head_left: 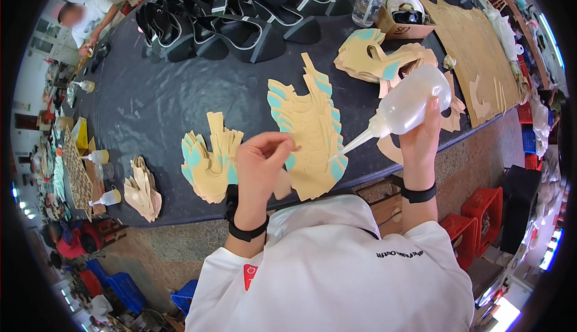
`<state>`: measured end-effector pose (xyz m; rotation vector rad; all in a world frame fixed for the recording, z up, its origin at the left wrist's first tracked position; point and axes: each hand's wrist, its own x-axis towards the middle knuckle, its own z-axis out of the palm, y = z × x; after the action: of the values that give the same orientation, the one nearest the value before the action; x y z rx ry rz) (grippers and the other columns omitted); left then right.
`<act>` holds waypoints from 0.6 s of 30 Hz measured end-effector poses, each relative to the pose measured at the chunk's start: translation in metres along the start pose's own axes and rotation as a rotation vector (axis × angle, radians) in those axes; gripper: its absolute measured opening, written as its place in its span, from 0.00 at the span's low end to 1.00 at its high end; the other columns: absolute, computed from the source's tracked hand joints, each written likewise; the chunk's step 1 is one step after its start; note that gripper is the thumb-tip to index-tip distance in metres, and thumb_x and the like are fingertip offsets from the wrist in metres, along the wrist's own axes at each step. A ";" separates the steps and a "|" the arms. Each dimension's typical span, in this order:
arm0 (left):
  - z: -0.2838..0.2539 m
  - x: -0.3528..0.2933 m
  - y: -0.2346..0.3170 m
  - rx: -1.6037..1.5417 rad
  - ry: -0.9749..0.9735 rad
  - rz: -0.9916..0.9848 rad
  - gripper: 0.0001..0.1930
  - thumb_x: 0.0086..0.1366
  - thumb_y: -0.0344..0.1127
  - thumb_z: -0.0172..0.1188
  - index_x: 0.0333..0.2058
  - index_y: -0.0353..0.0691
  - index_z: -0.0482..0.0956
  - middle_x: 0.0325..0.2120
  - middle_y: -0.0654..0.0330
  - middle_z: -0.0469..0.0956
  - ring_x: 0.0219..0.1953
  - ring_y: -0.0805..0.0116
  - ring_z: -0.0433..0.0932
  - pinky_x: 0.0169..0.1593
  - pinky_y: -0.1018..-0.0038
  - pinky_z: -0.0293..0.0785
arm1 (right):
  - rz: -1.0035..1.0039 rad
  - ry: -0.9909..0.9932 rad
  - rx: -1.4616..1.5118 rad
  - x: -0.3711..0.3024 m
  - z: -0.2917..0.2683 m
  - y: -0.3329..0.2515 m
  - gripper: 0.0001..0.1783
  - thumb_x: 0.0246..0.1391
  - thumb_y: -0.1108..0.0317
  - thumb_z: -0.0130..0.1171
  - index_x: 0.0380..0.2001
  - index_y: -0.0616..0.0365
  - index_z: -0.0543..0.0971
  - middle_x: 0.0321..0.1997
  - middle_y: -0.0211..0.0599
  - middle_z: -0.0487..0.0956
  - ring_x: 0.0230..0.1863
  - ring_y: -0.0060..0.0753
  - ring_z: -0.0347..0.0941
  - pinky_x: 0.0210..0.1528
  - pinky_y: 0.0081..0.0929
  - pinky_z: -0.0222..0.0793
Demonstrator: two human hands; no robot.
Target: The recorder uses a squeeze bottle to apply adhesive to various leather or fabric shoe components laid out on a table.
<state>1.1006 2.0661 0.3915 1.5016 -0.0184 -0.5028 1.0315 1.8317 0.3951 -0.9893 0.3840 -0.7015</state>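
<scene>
My right hand (423,132) grips a translucent white squeeze bottle (413,100) from below, tilted so its long thin nozzle points down to the left. The nozzle tip is at the right edge of a fanned stack of beige cut pieces (309,130) with turquoise patches along their sides. Over the left side of that stack, my left hand (263,159) is closed in a pinch; what is between its fingertips is too small to make out. Left of this hand lies a smaller stack of similar beige and turquoise pieces (210,158), partly hidden by it.
Black shoe parts (240,25) crowd the table's far side. A clear lidded cup (369,1), a cardboard box (406,28) and more beige pieces (366,55) stand to the right. Small bottles (108,198) line the left. A person (90,19) is at the far left; red crates (482,212) stand below right.
</scene>
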 end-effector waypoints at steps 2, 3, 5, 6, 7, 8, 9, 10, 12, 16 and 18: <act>0.000 0.005 -0.004 0.132 0.027 0.047 0.05 0.54 0.22 0.54 0.31 0.29 0.76 0.24 0.59 0.77 0.25 0.79 0.74 0.31 0.85 0.68 | 0.000 0.023 -0.013 0.002 -0.008 0.001 0.33 0.50 0.50 0.52 0.53 0.60 0.58 0.48 0.40 0.66 0.50 0.38 0.65 0.50 0.37 0.64; 0.001 0.007 -0.014 0.104 0.013 0.057 0.05 0.55 0.23 0.54 0.31 0.29 0.75 0.24 0.59 0.77 0.26 0.79 0.74 0.30 0.85 0.68 | 0.006 0.034 -0.022 0.003 -0.010 0.000 0.35 0.50 0.47 0.50 0.54 0.58 0.56 0.49 0.40 0.65 0.51 0.40 0.64 0.51 0.38 0.64; 0.003 0.011 -0.042 0.152 -0.041 0.025 0.05 0.56 0.24 0.53 0.31 0.29 0.75 0.23 0.60 0.77 0.27 0.79 0.74 0.30 0.85 0.68 | 0.024 0.056 0.001 0.002 -0.014 -0.003 0.35 0.50 0.47 0.51 0.54 0.57 0.56 0.50 0.40 0.65 0.51 0.42 0.64 0.52 0.39 0.63; 0.007 0.012 -0.064 0.210 -0.085 0.025 0.05 0.57 0.26 0.52 0.29 0.30 0.74 0.23 0.61 0.76 0.23 0.82 0.71 0.27 0.86 0.66 | 0.040 0.078 0.024 0.001 -0.017 -0.004 0.35 0.50 0.47 0.51 0.54 0.56 0.56 0.50 0.40 0.64 0.51 0.44 0.63 0.53 0.40 0.62; 0.012 0.011 -0.085 0.201 -0.168 -0.096 0.06 0.59 0.30 0.51 0.29 0.33 0.72 0.23 0.61 0.76 0.19 0.81 0.68 0.24 0.84 0.64 | 0.040 0.079 0.024 0.001 -0.021 -0.005 0.35 0.50 0.47 0.51 0.54 0.56 0.56 0.50 0.40 0.64 0.51 0.44 0.63 0.53 0.40 0.62; 0.019 0.006 -0.114 0.160 -0.195 -0.156 0.06 0.60 0.32 0.49 0.31 0.35 0.70 0.22 0.63 0.76 0.16 0.82 0.63 0.22 0.84 0.61 | 0.040 0.089 0.033 0.002 -0.025 -0.003 0.35 0.50 0.47 0.51 0.55 0.56 0.56 0.51 0.40 0.64 0.52 0.45 0.63 0.53 0.41 0.62; 0.028 0.002 -0.137 0.100 -0.244 -0.183 0.06 0.62 0.32 0.46 0.35 0.36 0.67 0.22 0.64 0.74 0.16 0.84 0.61 0.19 0.86 0.58 | 0.036 0.104 0.044 0.003 -0.028 -0.004 0.35 0.50 0.47 0.51 0.55 0.56 0.55 0.52 0.40 0.63 0.52 0.46 0.62 0.54 0.43 0.61; 0.039 0.003 -0.152 0.100 -0.250 -0.185 0.06 0.62 0.32 0.46 0.35 0.36 0.67 0.22 0.64 0.74 0.16 0.84 0.61 0.19 0.86 0.58 | 0.034 0.109 0.041 0.003 -0.032 -0.004 0.35 0.50 0.47 0.51 0.55 0.56 0.55 0.52 0.40 0.63 0.52 0.46 0.62 0.54 0.43 0.61; 0.059 0.001 -0.173 0.257 -0.234 -0.127 0.07 0.62 0.33 0.45 0.36 0.37 0.65 0.19 0.57 0.73 0.20 0.65 0.72 0.25 0.73 0.67 | 0.053 0.137 0.053 0.002 -0.037 -0.004 0.34 0.50 0.48 0.51 0.55 0.56 0.56 0.52 0.40 0.63 0.52 0.46 0.62 0.54 0.43 0.60; 0.082 0.016 -0.198 0.434 -0.208 -0.025 0.09 0.62 0.33 0.45 0.38 0.36 0.64 0.21 0.52 0.72 0.25 0.54 0.73 0.30 0.66 0.68 | 0.067 0.166 0.053 0.000 -0.037 -0.002 0.34 0.50 0.48 0.51 0.55 0.55 0.56 0.52 0.40 0.63 0.52 0.47 0.62 0.54 0.44 0.60; 0.082 0.020 -0.194 0.675 -0.202 0.504 0.11 0.60 0.33 0.48 0.39 0.35 0.65 0.25 0.49 0.71 0.29 0.53 0.72 0.33 0.65 0.68 | 0.041 0.193 0.048 -0.003 -0.032 -0.003 0.34 0.49 0.47 0.51 0.55 0.55 0.57 0.52 0.40 0.63 0.52 0.49 0.62 0.53 0.44 0.61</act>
<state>1.0336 1.9845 0.2083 2.0032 -0.7709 -0.2374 1.0093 1.8122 0.3812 -0.8685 0.5517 -0.7682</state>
